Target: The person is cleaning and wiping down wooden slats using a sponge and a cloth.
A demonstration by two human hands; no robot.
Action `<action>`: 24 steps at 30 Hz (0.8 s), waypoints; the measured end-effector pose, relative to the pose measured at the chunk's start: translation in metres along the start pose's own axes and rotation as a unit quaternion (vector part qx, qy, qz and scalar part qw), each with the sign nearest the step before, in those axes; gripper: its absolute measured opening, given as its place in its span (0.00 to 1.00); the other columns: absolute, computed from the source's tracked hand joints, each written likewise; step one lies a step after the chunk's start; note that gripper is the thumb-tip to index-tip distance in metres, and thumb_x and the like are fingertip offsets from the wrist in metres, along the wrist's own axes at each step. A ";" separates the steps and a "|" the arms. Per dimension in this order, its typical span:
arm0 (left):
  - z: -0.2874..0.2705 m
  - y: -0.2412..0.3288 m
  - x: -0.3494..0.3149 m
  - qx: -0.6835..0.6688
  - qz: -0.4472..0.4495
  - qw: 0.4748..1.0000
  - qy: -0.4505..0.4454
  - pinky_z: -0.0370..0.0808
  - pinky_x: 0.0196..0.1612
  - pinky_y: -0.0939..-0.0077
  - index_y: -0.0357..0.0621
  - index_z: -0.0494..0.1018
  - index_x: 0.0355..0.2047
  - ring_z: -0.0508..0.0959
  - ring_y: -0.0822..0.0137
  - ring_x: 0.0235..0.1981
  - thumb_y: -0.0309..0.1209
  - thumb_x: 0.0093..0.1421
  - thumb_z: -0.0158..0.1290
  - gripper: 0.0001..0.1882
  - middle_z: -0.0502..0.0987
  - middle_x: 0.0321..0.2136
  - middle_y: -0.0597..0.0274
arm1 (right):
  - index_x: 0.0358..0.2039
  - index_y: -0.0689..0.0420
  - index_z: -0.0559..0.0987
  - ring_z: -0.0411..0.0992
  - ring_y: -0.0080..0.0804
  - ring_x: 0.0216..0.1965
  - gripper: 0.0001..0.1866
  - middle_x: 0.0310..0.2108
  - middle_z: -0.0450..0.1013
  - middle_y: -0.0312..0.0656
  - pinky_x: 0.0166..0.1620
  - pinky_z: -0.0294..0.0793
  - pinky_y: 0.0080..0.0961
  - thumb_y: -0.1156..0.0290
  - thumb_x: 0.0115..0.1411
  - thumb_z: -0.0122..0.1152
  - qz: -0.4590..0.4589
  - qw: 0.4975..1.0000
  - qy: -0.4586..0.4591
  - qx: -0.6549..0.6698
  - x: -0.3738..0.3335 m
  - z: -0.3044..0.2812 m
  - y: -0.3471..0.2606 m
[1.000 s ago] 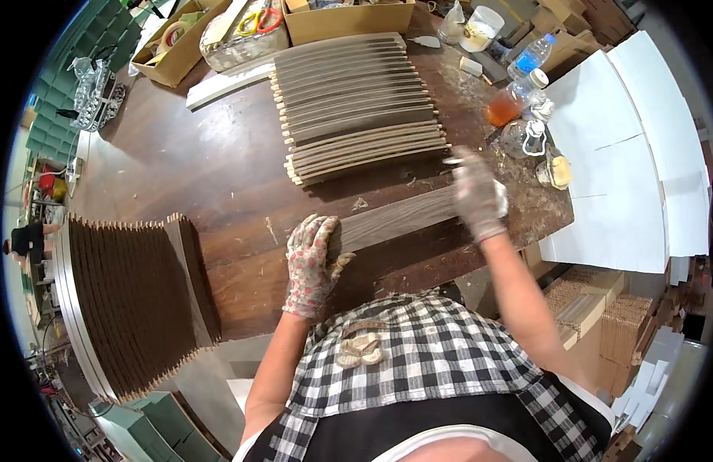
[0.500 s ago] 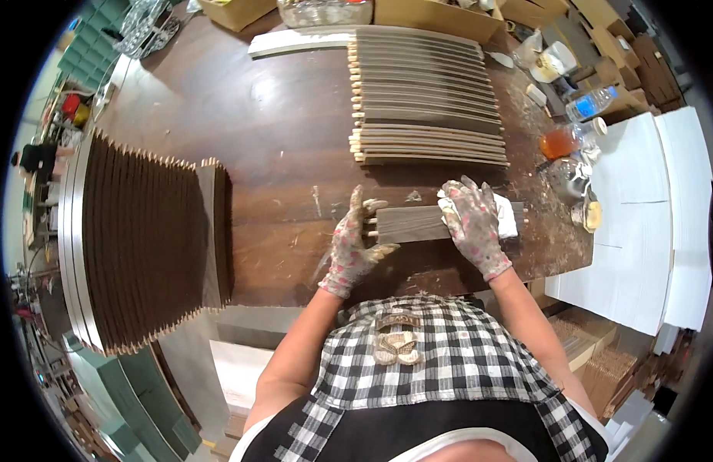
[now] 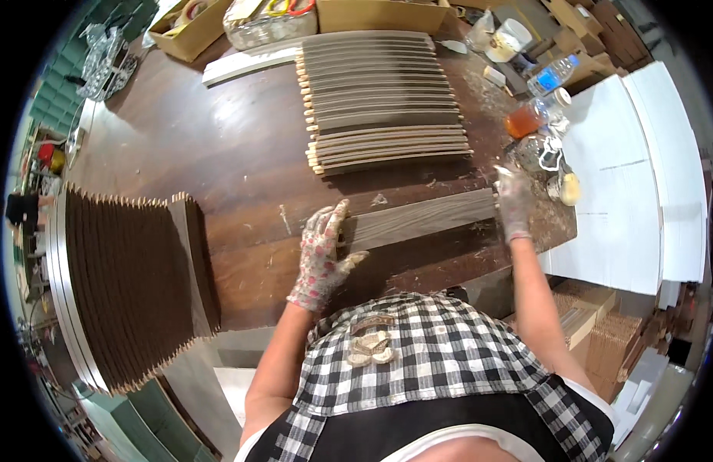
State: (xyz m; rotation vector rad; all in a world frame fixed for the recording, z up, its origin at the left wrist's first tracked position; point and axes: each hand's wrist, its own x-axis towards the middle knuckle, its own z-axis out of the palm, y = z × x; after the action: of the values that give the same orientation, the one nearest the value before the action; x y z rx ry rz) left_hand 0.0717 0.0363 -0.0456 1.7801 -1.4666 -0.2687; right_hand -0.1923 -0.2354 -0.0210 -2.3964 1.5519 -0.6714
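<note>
A grey-brown wooden slat [image 3: 425,218] lies on the table in front of me, slightly slanted up to the right. My left hand [image 3: 322,254], in a floral-patterned work glove, braces the slat's left end between fingers and thumb. At the right end is my gloved right hand [image 3: 515,205], its fingers closed and a little blurred. A bit of white cloth [image 3: 503,172] shows at its fingertips; most of that cloth is hidden by the hand. Behind the slat stands a row of similar slats [image 3: 375,92] with light wooden pegs at their ends.
A long stack of dark slats [image 3: 129,285] fills the table's left side. Bottles, including one of amber liquid [image 3: 528,117], and a sponge-topped pot [image 3: 564,189] line the right edge. White boards [image 3: 614,185] stand beyond it. Cardboard boxes [image 3: 379,15] sit along the back.
My right hand has slid with the cloth from the slat's upper face to its right end. The whole scene has shifted left as the view turned, and the slat now slants more.
</note>
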 end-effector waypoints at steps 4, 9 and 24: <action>-0.028 0.054 0.044 0.190 0.033 0.972 -0.136 0.57 0.63 0.55 0.44 0.59 0.62 0.63 0.47 0.59 0.45 0.45 0.64 0.45 0.66 0.55 0.47 | 0.45 0.59 0.75 0.76 0.31 0.33 0.14 0.36 0.76 0.48 0.38 0.75 0.30 0.67 0.61 0.53 0.073 0.989 0.057 0.117 -0.020 -0.022 0.049; -0.016 0.059 0.060 0.198 0.059 0.951 -0.229 0.65 0.57 0.56 0.45 0.60 0.61 0.69 0.52 0.53 0.36 0.49 0.61 0.39 0.69 0.51 0.53 | 0.47 0.60 0.73 0.72 0.25 0.38 0.13 0.40 0.73 0.40 0.40 0.74 0.20 0.72 0.64 0.48 0.177 0.925 0.030 0.335 -0.045 -0.008 0.009; 0.003 0.067 0.018 0.257 -0.006 0.964 -0.059 0.59 0.55 0.53 0.49 0.63 0.59 0.66 0.54 0.56 0.34 0.48 0.61 0.36 0.67 0.54 0.56 | 0.47 0.59 0.73 0.73 0.30 0.40 0.14 0.42 0.73 0.44 0.44 0.75 0.26 0.76 0.60 0.50 0.040 0.950 0.133 0.281 -0.043 -0.035 0.006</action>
State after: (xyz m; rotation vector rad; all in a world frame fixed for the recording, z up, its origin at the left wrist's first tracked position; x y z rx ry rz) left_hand 0.0272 0.0179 0.0040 2.2124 -1.7223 0.0075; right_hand -0.2293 -0.1969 -0.0039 -1.8651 1.3017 -1.2632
